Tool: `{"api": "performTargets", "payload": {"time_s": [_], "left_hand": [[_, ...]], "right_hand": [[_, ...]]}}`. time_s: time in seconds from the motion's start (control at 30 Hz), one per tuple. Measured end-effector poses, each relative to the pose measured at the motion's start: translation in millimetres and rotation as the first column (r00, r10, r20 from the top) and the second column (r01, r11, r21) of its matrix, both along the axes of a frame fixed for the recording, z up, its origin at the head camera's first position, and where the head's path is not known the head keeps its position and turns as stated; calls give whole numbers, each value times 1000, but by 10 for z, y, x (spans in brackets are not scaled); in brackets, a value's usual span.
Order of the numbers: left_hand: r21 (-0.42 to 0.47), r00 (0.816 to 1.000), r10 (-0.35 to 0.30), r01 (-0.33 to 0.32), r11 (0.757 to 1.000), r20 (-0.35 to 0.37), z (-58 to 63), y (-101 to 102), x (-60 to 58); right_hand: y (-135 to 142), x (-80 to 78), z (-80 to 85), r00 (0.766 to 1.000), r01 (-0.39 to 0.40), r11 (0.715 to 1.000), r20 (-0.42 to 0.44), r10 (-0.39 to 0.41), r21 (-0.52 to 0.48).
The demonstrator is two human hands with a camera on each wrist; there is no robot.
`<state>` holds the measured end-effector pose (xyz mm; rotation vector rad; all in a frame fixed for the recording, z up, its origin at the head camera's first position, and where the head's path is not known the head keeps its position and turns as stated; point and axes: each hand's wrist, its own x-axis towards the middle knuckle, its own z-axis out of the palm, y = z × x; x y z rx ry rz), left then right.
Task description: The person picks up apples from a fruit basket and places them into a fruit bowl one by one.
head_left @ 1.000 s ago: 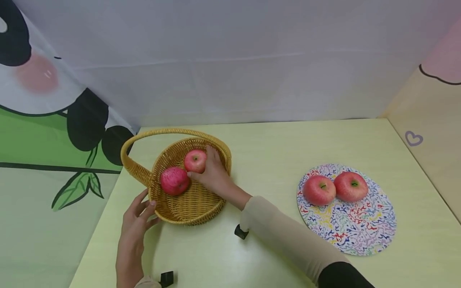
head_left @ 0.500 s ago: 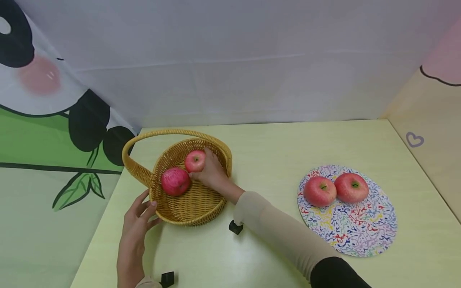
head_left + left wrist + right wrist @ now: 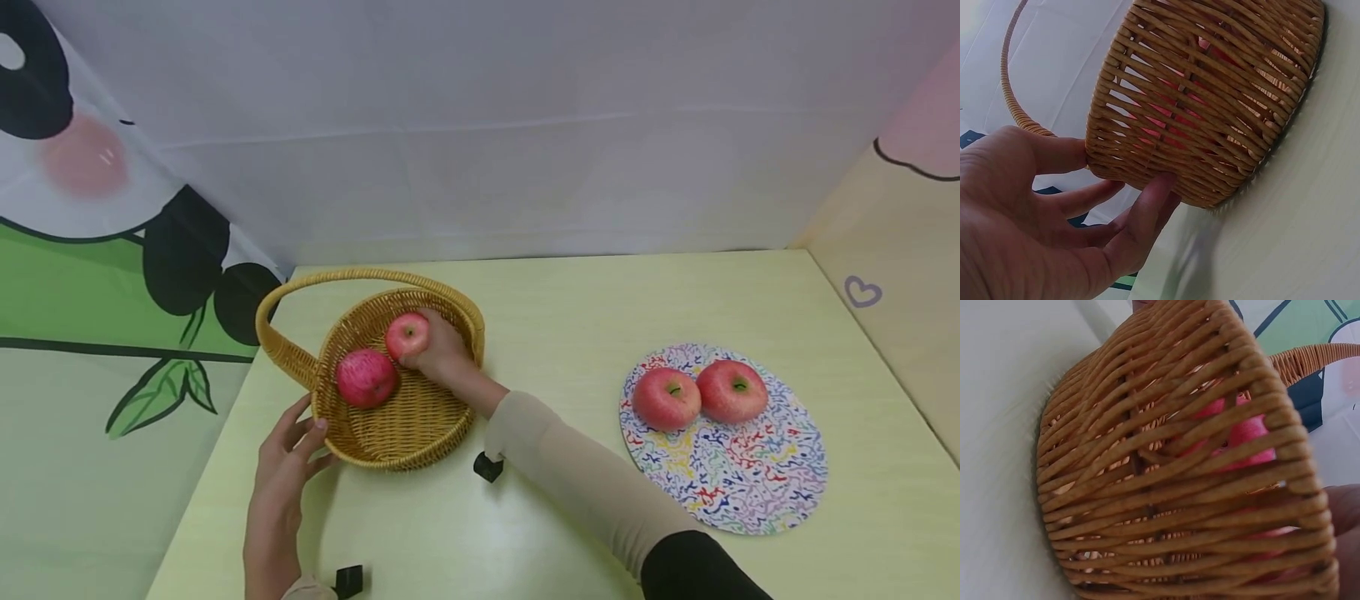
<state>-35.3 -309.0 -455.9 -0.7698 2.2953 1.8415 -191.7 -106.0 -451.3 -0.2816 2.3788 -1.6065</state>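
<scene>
A round wicker basket point(image 3: 397, 429) with a tall arched handle stands at the left of the table. Inside are an apple point(image 3: 406, 335) and a darker pink, streaked round fruit point(image 3: 365, 378). My right hand point(image 3: 445, 354) reaches over the rim and grips the apple from its right side. In the right wrist view the basket wall point(image 3: 1166, 469) hides most of that hand. My left hand point(image 3: 281, 479) holds the basket's near left side. The left wrist view has its bent fingers point(image 3: 1141, 215) against the woven outer wall, with another digit at the rim.
To the right lies a round plate point(image 3: 750, 483) with a multicoloured squiggle pattern. Two apples sit on it side by side, a left apple point(image 3: 667, 398) and a right apple point(image 3: 732, 391). A pale cloth wall point(image 3: 525, 183) rises behind the table.
My right hand has shifted slightly left, and its fingers have drawn in around the apple. The left hand and basket stay nearly in place.
</scene>
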Motion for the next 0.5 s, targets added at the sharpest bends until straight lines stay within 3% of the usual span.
{"api": "performTargets", "payload": {"time_s": [0.3, 0.5], "left_hand": [[-3, 1000, 2, -2, 1000, 3, 18, 0, 14], [-1, 1000, -1, 1, 1000, 1, 15, -14, 18]], "right_hand": [[-12, 16, 2, 996, 71, 996, 57, -67, -57], [0, 26, 30, 992, 119, 991, 41, -116, -68]]}}
